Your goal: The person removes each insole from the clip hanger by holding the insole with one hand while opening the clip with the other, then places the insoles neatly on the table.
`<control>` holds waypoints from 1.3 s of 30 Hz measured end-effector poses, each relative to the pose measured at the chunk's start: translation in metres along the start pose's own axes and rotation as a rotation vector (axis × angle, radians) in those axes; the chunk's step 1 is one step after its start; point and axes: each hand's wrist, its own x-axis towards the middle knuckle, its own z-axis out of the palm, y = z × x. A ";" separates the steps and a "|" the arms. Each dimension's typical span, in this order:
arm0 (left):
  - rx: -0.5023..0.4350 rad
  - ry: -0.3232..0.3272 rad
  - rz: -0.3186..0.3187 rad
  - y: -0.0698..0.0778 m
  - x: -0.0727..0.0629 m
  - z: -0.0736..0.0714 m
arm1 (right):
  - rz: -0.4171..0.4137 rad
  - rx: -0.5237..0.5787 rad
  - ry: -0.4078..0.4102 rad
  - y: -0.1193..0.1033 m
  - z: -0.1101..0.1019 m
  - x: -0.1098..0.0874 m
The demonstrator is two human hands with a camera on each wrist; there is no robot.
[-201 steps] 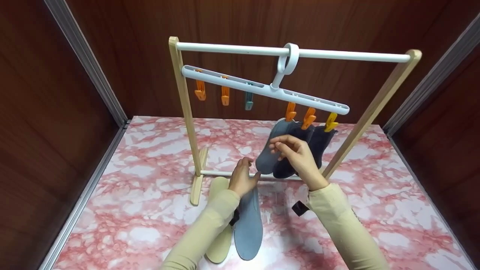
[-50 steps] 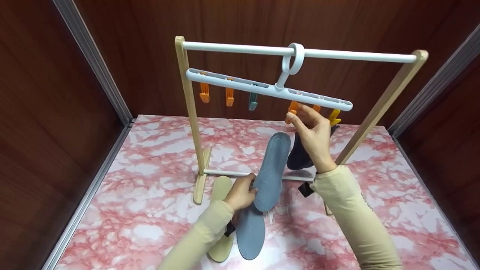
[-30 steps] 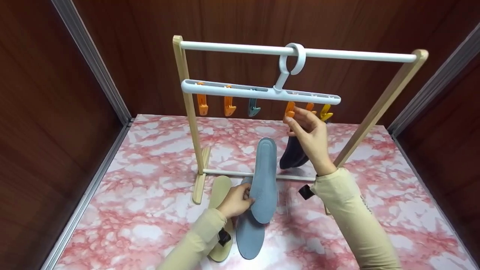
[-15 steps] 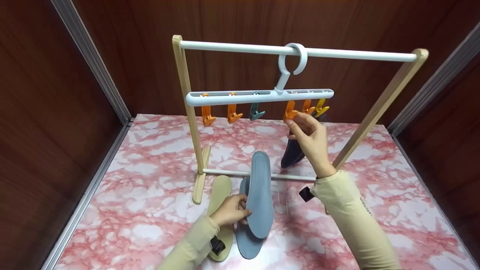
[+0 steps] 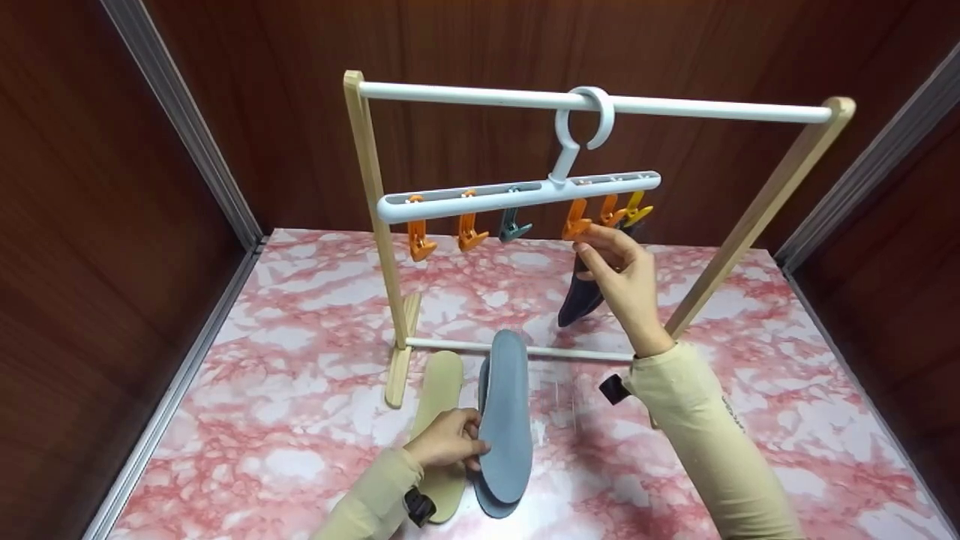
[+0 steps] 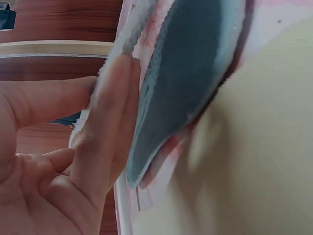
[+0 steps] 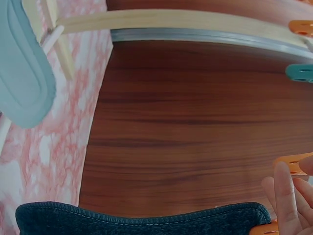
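My left hand [image 5: 450, 441] pinches a grey insole [image 5: 506, 420] by its left edge, thumb on one face and fingers on the other. This insole lies over or just above a second grey insole [image 5: 495, 508]; I cannot tell whether they touch. In the left wrist view, the held insole's pale edge [image 6: 137, 24] sits between thumb and fingers. My right hand [image 5: 622, 277] holds the lower end of an orange clothespin [image 5: 577, 220] between thumb and fingertips. Behind that hand hang dark insoles, one plain as a dark insole [image 7: 142, 220] in the right wrist view, partly hidden.
A white clip hanger [image 5: 465, 202] hooks over the rack's top bar [image 5: 712, 109]. Other pegs on it are orange [image 5: 470, 231], teal [image 5: 511, 225] and yellow [image 5: 636, 210]. A beige insole [image 5: 442, 382] lies left of the grey pair. The rack's wooden posts [image 5: 367, 172] stand either side.
The grey insole came off the orange clothespin, and my left hand lowered it toward me over the other grey one. The hanger's left end swung nearer. My right hand stays at the clothespin.
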 end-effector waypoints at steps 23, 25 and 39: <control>-0.054 -0.024 -0.131 -0.020 -0.006 0.005 | -0.003 -0.001 0.005 0.006 -0.005 -0.001; -0.015 -0.003 -0.126 -0.019 -0.007 0.005 | -0.007 -0.004 0.004 0.006 -0.006 -0.002; 0.201 0.181 -0.031 -0.015 -0.005 0.015 | 0.004 -0.041 0.021 0.007 -0.013 -0.003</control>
